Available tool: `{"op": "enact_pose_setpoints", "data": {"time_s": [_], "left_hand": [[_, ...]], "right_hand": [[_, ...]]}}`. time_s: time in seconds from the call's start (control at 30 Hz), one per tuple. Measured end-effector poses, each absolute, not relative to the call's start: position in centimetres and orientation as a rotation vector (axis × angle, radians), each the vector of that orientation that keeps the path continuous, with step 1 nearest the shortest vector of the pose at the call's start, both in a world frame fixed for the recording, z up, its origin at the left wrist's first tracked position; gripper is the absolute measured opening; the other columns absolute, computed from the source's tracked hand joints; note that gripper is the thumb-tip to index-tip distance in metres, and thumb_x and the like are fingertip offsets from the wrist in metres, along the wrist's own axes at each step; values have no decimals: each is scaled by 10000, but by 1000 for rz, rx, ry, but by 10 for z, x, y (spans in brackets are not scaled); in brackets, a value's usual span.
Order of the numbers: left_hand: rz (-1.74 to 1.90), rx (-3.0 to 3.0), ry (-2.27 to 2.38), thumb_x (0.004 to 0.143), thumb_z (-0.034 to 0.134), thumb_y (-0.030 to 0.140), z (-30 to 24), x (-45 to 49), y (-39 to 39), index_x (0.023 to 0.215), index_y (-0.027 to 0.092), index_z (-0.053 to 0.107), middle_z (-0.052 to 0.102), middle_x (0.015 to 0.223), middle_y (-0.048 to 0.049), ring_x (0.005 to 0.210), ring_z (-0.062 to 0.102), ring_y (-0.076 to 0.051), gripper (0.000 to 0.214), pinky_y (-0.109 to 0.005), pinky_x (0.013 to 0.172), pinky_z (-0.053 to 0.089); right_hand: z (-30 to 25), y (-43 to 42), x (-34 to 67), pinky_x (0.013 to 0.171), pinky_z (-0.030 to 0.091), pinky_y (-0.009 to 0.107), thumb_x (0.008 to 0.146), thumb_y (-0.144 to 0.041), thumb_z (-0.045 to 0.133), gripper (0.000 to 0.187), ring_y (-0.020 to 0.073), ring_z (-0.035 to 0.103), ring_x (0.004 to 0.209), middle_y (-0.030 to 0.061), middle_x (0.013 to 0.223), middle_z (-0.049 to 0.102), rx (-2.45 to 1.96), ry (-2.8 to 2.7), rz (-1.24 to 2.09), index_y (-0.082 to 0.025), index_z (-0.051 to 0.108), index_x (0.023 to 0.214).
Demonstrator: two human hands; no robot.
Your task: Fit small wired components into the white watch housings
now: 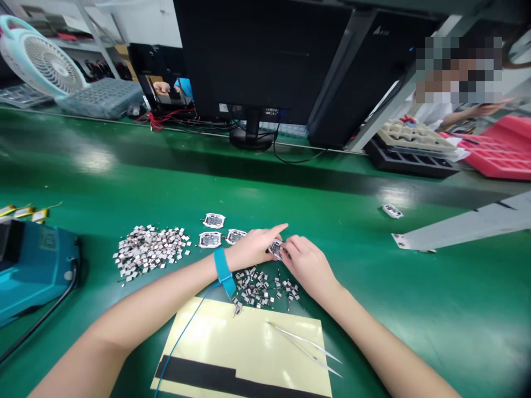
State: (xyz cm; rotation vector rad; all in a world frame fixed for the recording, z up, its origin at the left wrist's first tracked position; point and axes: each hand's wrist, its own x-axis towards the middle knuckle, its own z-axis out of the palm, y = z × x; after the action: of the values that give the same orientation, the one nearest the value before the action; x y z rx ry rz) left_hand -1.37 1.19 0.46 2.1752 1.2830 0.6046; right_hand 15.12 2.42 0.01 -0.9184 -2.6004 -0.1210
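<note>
One flat, white-rimmed board [275, 249], held in our left hand [258, 243]; right hand [307, 264] curled at its right edge, grasp unclear. Pointing and long axis: we cannot tell.

At mid-frame, the bare left hand [256, 246] (a blue band [223, 270] circles its wrist) and the bare right hand [310, 266] hold a small white-framed circuit unit [275, 249]; silvery metal tweezers [327, 354] lie lower centre.
</note>
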Motion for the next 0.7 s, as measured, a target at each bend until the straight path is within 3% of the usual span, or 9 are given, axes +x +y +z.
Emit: {"op": "enact_pose_setpoints", "data": {"time_s": [0.27, 0.53, 0.7], "left_hand": [[750, 2073, 1282, 613, 695, 178, 41, -13, 0, 1256, 166, 261, 621, 1019, -29, 881, 593, -141, 776, -250, 793, 465], [745, 2082, 1289, 610, 675, 156, 53, -8, -10, 1229, 178, 315, 627, 1019, -42, 900, 595, -193, 716, -320, 790, 457], [840, 2032, 1360, 606, 690, 179, 56, -4, -15, 1172, 192, 353, 634, 987, -27, 825, 609, -169, 659, -293, 742, 476]], "right_hand": [[37, 18, 157, 599, 367, 251, 811, -149, 449, 147, 130, 457, 634, 41, 710, 563, -799, -2500, -257, -132, 563, 718], [42, 12, 156, 572, 391, 237, 797, -177, 493, 125, 117, 453, 628, 33, 695, 552, -769, -2403, -136, -149, 574, 707], [43, 8, 156, 628, 440, 222, 807, -95, 444, 148, 108, 514, 711, 28, 796, 601, -789, -2315, 9, -155, 579, 824]]}}
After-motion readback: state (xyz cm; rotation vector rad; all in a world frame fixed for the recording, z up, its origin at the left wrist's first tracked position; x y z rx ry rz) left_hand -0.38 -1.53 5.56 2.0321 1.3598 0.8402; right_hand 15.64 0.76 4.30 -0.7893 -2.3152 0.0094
